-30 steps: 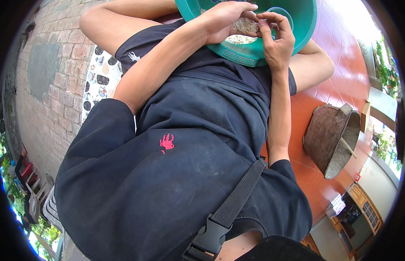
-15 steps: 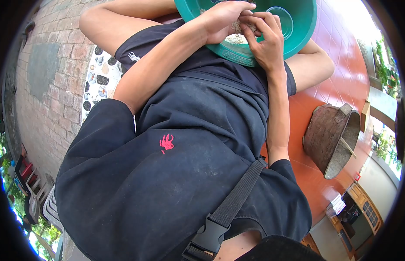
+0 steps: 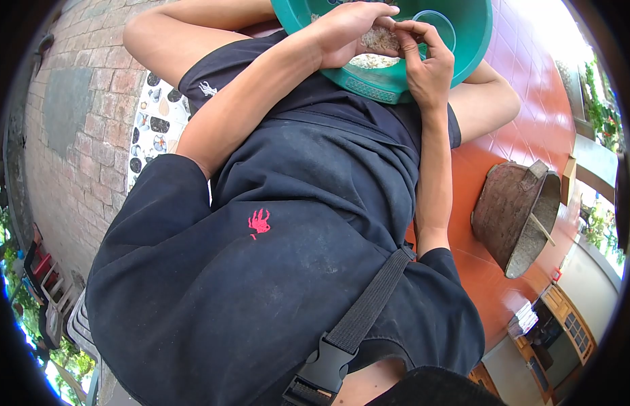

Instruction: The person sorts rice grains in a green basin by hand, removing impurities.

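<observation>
At the top middle of the frame, a small heap of pale grains lies in the cupped left hand, over the green basin that rests on the person's lap. More of the same grains lie on the bottom of the basin, and a small clear bowl stands inside it to the right.

I think the work is sorting the heap. It will go well if the left palm is level and low over the basin, so that what falls lands inside, and if only one piece is picked at a time.

The left hand is half closed around the heap. The right hand has thumb and forefinger pressed together at the edge of the heap, other fingers loosely bent; whether a grain is between them is too small to see.

Lower right, a rusty metal pan lies on orange tiles.
</observation>
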`<state>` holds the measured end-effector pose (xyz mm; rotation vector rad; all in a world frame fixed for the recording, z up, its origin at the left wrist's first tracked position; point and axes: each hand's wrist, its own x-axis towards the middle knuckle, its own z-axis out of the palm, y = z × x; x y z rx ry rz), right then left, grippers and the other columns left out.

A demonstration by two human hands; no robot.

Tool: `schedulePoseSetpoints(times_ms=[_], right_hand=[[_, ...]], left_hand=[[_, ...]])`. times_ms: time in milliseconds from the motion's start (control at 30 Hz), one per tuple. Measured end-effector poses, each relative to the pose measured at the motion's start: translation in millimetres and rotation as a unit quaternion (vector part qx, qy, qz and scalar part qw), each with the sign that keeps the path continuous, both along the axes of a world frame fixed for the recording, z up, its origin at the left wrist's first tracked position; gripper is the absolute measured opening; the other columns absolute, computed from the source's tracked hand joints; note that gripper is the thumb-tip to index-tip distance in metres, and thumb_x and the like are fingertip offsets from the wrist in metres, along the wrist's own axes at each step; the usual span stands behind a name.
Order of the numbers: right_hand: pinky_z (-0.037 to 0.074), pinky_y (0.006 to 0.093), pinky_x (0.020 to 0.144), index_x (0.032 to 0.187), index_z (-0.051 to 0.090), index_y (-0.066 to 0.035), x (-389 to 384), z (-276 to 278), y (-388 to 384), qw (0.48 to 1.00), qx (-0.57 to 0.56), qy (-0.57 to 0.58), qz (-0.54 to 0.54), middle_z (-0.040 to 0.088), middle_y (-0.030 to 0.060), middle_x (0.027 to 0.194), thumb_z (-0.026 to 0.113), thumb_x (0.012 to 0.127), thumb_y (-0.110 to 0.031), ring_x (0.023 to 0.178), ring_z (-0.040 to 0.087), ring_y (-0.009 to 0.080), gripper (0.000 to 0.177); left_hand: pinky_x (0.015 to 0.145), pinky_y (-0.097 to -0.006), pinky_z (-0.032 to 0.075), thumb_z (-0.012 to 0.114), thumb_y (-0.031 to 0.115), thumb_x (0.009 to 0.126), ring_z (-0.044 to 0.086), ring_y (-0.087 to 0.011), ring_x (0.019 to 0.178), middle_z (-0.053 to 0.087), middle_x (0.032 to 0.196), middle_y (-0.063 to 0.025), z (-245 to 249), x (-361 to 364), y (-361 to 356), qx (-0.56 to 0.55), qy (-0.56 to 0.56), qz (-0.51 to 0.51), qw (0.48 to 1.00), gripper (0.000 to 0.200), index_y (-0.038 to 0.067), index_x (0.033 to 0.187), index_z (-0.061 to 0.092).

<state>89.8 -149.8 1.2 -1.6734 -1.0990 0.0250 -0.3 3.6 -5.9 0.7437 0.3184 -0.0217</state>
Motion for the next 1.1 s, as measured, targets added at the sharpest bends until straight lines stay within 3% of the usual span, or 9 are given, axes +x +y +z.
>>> schedulePoseSetpoints(times_ms=[100, 300, 367, 467, 700, 800, 933, 1033, 1100], right_hand=[[0.053, 0.0275, 0.081, 0.106, 0.076, -0.003, 0.6, 0.9, -1.5, 0.998, 0.001, 0.064, 0.006, 0.075, 0.0064, 0.095, 0.072, 0.095, -0.004, 0.085, 0.069, 0.0149, 0.012], [0.050, 0.0274, 0.074, 0.106, 0.076, -0.004, 6.9, -4.6, -3.3, 0.999, 0.043, -0.004, -0.021, 0.073, 0.0063, 0.094, 0.071, 0.094, -0.004, 0.082, 0.065, 0.0149, 0.014], [0.050, 0.0306, 0.078, 0.105, 0.076, -0.006, 7.4, -4.4, -4.4, 0.973, 0.073, -0.065, -0.211, 0.071, 0.0063, 0.097, 0.068, 0.095, -0.004, 0.085, 0.062, 0.0174, 0.013], [0.049, 0.0336, 0.085, 0.104, 0.076, -0.007, 7.6, -1.8, -4.0, 0.960, 0.053, -0.091, -0.260, 0.069, 0.0070, 0.100, 0.065, 0.097, -0.004, 0.091, 0.060, 0.0203, 0.014], [0.049, 0.0365, 0.092, 0.104, 0.075, -0.006, 9.8, -2.4, -2.8, 0.956, 0.048, -0.146, -0.249, 0.071, 0.0086, 0.105, 0.064, 0.096, -0.002, 0.103, 0.063, 0.0229, 0.015], [0.049, 0.0374, 0.094, 0.103, 0.075, -0.006, 3.9, 3.3, -0.2, 0.980, 0.072, -0.071, -0.169, 0.071, 0.0093, 0.108, 0.066, 0.094, -0.003, 0.107, 0.064, 0.0246, 0.013], [0.050, 0.0369, 0.095, 0.104, 0.076, -0.006, 0.4, 5.2, 1.7, 0.982, 0.048, -0.166, -0.081, 0.071, 0.0086, 0.110, 0.072, 0.091, -0.008, 0.107, 0.064, 0.0259, 0.013], [0.048, 0.0380, 0.098, 0.103, 0.077, -0.008, 0.7, 3.5, 2.2, 0.968, -0.033, -0.241, -0.066, 0.070, 0.0068, 0.118, 0.080, 0.089, -0.017, 0.114, 0.060, 0.0271, 0.017], [0.047, 0.0390, 0.097, 0.100, 0.077, -0.009, -0.9, 2.4, 3.8, 0.966, -0.043, -0.249, -0.061, 0.069, 0.0070, 0.116, 0.080, 0.087, -0.019, 0.112, 0.059, 0.0278, 0.016]], left_hand=[[0.088, -0.0366, 0.058, 0.050, 0.028, 0.109, 0.071, -0.0222, 0.096, 0.071, 0.102, -0.0128, 7.2, 0.8, -2.9, -0.021, 0.022, 0.015, 0.999, 0.031, 0.001, 0.107, 0.064], [0.088, -0.0365, 0.060, 0.045, 0.029, 0.111, 0.072, -0.0231, 0.095, 0.072, 0.105, -0.0164, 13.2, -0.6, -2.3, -0.016, 0.005, -0.004, 1.000, 0.042, -0.007, 0.112, 0.066], [0.087, -0.0361, 0.061, 0.043, 0.029, 0.111, 0.072, -0.0233, 0.094, 0.072, 0.106, -0.0175, 19.2, -2.7, -1.4, -0.010, 0.015, -0.014, 1.000, 0.044, -0.009, 0.113, 0.066], [0.085, -0.0355, 0.062, 0.041, 0.029, 0.112, 0.072, -0.0236, 0.094, 0.072, 0.106, -0.0191, 16.1, -2.2, -0.1, -0.012, 0.020, -0.029, 0.999, 0.047, -0.012, 0.115, 0.065], [0.084, -0.0350, 0.062, 0.040, 0.029, 0.112, 0.072, -0.0236, 0.092, 0.071, 0.105, -0.0203, 24.8, -2.0, -2.3, -0.022, 0.048, -0.012, 0.999, 0.047, -0.012, 0.115, 0.064], [0.085, -0.0351, 0.062, 0.041, 0.027, 0.112, 0.071, -0.0239, 0.095, 0.070, 0.104, -0.0191, 19.9, -3.0, -1.7, -0.018, 0.032, 0.000, 0.999, 0.044, -0.011, 0.115, 0.063], [0.087, -0.0357, 0.060, 0.043, 0.027, 0.111, 0.070, -0.0241, 0.097, 0.068, 0.107, -0.0181, 20.7, -4.2, -5.9, -0.007, 0.032, 0.043, 0.999, 0.040, -0.009, 0.114, 0.061], [0.089, -0.0369, 0.058, 0.044, 0.027, 0.111, 0.068, -0.0242, 0.097, 0.066, 0.110, -0.0179, 24.4, -11.7, -9.9, 0.136, -0.068, 0.095, 0.984, 0.038, -0.007, 0.112, 0.061], [0.089, -0.0375, 0.057, 0.045, 0.027, 0.111, 0.067, -0.0239, 0.096, 0.065, 0.111, -0.0177, 26.7, -2.5, -3.0, -0.011, 0.060, 0.059, 0.996, 0.036, -0.006, 0.114, 0.061]])
